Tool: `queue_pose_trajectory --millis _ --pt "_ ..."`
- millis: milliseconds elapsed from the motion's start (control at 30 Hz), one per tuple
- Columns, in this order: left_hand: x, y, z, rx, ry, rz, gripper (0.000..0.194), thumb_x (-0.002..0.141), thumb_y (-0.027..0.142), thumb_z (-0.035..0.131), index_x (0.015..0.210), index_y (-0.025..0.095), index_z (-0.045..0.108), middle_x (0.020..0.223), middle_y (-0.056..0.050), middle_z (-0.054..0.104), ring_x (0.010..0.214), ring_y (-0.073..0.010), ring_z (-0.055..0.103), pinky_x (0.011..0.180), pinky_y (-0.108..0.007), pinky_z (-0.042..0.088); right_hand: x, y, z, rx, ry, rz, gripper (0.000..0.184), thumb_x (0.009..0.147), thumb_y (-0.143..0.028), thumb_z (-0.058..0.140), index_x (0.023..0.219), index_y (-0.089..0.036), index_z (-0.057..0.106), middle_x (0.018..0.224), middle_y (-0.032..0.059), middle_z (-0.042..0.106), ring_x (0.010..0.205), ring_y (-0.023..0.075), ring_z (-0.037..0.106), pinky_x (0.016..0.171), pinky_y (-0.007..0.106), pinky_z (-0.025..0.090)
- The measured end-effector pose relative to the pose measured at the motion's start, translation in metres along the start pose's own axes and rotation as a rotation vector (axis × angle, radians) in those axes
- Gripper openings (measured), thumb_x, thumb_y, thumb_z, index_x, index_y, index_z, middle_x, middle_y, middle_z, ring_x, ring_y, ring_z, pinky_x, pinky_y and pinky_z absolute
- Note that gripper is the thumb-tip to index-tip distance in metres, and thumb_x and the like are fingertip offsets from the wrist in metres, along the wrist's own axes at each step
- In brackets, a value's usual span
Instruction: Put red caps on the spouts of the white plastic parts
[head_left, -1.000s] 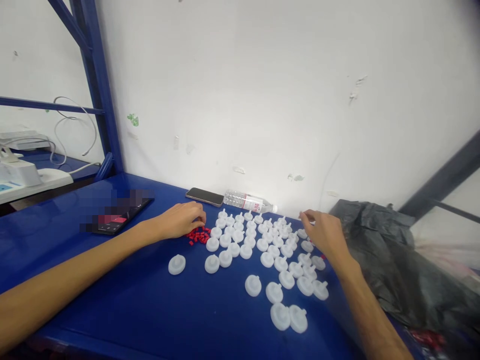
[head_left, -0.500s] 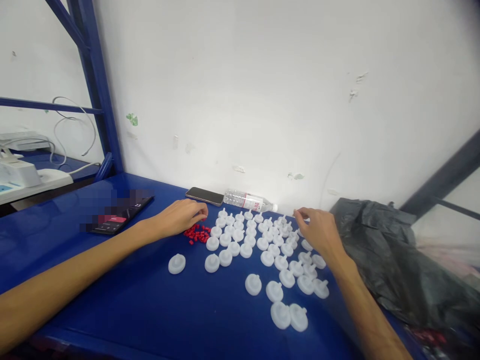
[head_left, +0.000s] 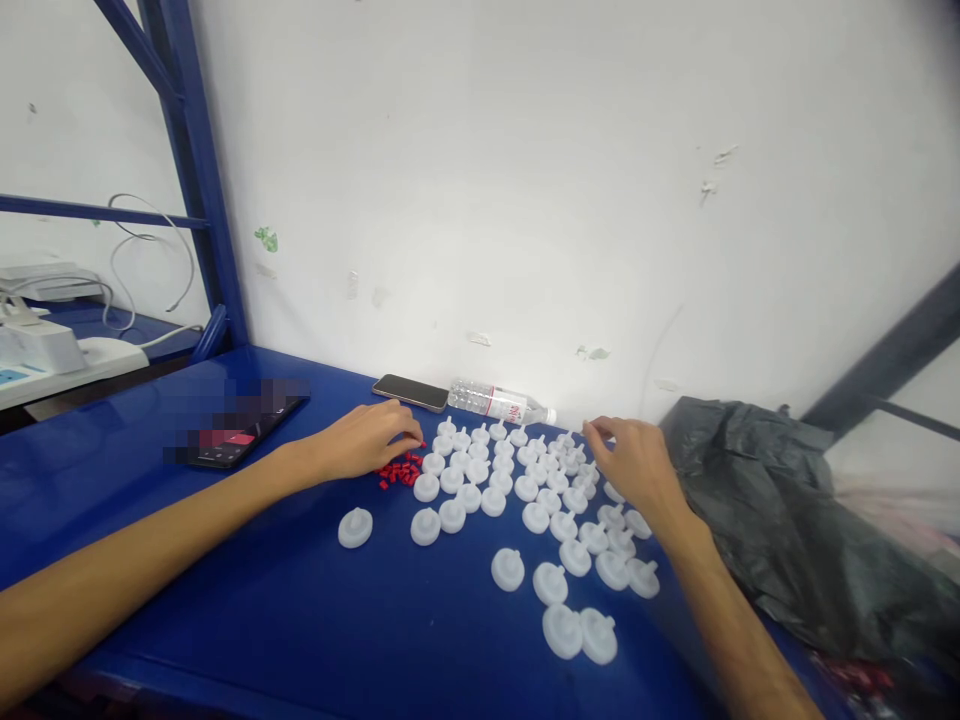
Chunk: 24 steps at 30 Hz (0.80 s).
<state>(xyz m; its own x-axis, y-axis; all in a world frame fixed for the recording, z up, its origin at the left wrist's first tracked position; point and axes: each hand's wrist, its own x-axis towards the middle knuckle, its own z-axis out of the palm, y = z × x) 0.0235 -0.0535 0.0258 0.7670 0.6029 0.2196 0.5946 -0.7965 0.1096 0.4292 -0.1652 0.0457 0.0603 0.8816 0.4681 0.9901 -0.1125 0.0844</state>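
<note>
My left hand (head_left: 367, 440) hovers over a small heap of red plastic pieces (head_left: 401, 470), thumb and forefinger pinched, with one red bit showing at the fingertips. My right hand (head_left: 634, 458) is at the back right of many white plastic discs (head_left: 536, 517), each with a short stem. Its thumb and forefinger are closed together beside the rearmost stems; whatever lies between them is too small to make out. One white disc (head_left: 355, 527) sits apart at the left, and several more are loosely spread towards the front.
A clear plastic bottle (head_left: 499, 402) and a phone (head_left: 410, 392) lie along the wall. Another phone (head_left: 247, 430), with its screen lit, rests at the left. A black plastic bag (head_left: 757, 490) bulges on the right side. Blue frame posts (head_left: 199, 170) rise at the left.
My left hand has shifted slightly right, and the red bit at its fingertips has moved with it. My right hand has edged slightly left. The discs stay put.
</note>
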Motion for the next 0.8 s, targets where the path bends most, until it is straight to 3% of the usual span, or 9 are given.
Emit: queue_pose_trajectory --millis 233,433,567,667,800 --pt "0.000 0.012 -0.001 -0.053 0.019 0.052 0.030 0.107 0.039 0.074 0.133 0.023 0.071 0.132 -0.008 0.076 0.117 -0.0286 0.076 0.098 -0.052 0.067 0.000 -0.006 -0.002 0.043 0.018 -0.042 0.023 0.106 -0.044 0.074 0.108 -0.021 0.075 0.107 0.0022 0.080 0.098 0.0212 0.077 0.095 0.047 0.066" --pt "0.000 0.020 0.005 -0.149 0.033 0.042 0.023 0.107 0.041 0.075 0.121 0.022 0.074 0.122 -0.006 0.079 0.109 -0.0262 0.077 0.096 -0.050 0.067 -0.002 -0.015 -0.006 0.113 0.086 -0.090 0.022 0.106 -0.042 0.075 0.102 -0.020 0.075 0.099 -0.0001 0.079 0.093 0.0203 0.077 0.095 0.047 0.065" --pt "0.001 0.029 0.003 -0.277 0.101 -0.026 0.023 0.108 0.043 0.073 0.114 0.021 0.075 0.106 -0.002 0.079 0.090 -0.0208 0.077 0.085 -0.043 0.068 -0.005 -0.027 -0.013 0.195 0.159 -0.131 0.017 0.109 -0.032 0.067 0.099 -0.021 0.076 0.092 0.0010 0.082 0.092 0.0234 0.079 0.105 0.055 0.060" --pt "-0.001 0.039 -0.003 -0.418 0.171 -0.069 0.024 0.108 0.044 0.072 0.115 0.020 0.074 0.102 -0.001 0.079 0.084 -0.0190 0.076 0.079 -0.040 0.068 -0.010 -0.045 -0.022 0.293 0.196 -0.212 0.022 0.112 -0.031 0.057 0.109 -0.022 0.077 0.101 0.0072 0.087 0.098 0.0284 0.081 0.115 0.064 0.052" --pt "-0.006 0.057 -0.011 -0.597 0.211 -0.079 0.027 0.108 0.046 0.072 0.113 0.020 0.074 0.101 -0.001 0.079 0.081 -0.0184 0.076 0.075 -0.038 0.067 -0.023 -0.082 -0.029 0.417 0.206 -0.399 0.038 0.112 -0.046 0.061 0.142 -0.024 0.066 0.132 0.0114 0.084 0.122 0.0318 0.079 0.127 0.067 0.043"
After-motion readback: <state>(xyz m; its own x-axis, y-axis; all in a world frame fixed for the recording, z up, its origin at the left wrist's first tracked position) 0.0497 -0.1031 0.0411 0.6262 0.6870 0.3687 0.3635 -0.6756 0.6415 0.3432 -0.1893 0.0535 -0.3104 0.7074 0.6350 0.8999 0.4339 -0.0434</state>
